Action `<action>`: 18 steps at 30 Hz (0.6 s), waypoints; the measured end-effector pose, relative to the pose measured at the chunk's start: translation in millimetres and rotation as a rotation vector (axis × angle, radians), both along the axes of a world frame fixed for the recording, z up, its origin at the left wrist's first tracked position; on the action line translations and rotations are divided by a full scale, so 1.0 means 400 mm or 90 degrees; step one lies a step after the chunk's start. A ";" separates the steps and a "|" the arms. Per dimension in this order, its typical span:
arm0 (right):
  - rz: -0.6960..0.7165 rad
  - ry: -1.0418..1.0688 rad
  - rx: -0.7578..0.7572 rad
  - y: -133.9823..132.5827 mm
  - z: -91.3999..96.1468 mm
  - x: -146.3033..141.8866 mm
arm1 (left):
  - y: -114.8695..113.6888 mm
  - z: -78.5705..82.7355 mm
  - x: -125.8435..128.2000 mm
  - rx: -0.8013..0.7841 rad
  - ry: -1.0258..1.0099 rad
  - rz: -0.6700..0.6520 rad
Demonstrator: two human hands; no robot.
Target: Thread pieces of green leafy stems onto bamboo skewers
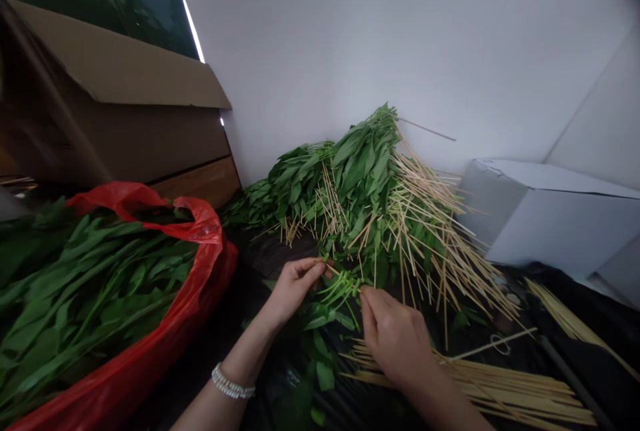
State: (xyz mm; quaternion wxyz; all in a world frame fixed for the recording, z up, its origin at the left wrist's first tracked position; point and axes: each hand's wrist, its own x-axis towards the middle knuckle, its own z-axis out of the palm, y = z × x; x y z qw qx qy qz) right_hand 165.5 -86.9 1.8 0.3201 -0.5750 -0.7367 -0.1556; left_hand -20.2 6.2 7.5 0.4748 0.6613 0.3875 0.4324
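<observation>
Between my hands is a thin bamboo skewer [334, 271] with several leafy green stems [341, 287] gathered along it, their leaves hanging below. My left hand [299, 284], with a beaded bracelet at the wrist, pinches a green stem at the skewer's far left end. My right hand [395, 334] is closed around the skewer's other end, which its fingers mostly hide. Just beyond my hands lies a heap of skewered leaf bunches [367, 157], their pale sticks pointing to the lower right. Loose bamboo skewers [510, 387] lie under and beside my right forearm.
At the left stands a red plastic bag [213, 237] full of long green leaves [115, 284], with an open cardboard box [150, 131] behind it. A white box [555, 217] sits at the right. Black plastic sheeting [270, 377] covers the surface, and more skewers [575, 317] lie farther right.
</observation>
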 end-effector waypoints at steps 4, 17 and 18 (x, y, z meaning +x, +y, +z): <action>-0.004 0.000 -0.009 -0.001 0.000 -0.001 | 0.000 -0.001 0.000 0.005 0.007 0.010; -0.021 -0.025 -0.014 0.000 -0.006 -0.001 | 0.004 -0.007 -0.002 0.047 0.051 0.034; -0.023 -0.027 -0.019 0.000 -0.008 -0.002 | 0.003 -0.005 -0.001 0.060 0.054 0.040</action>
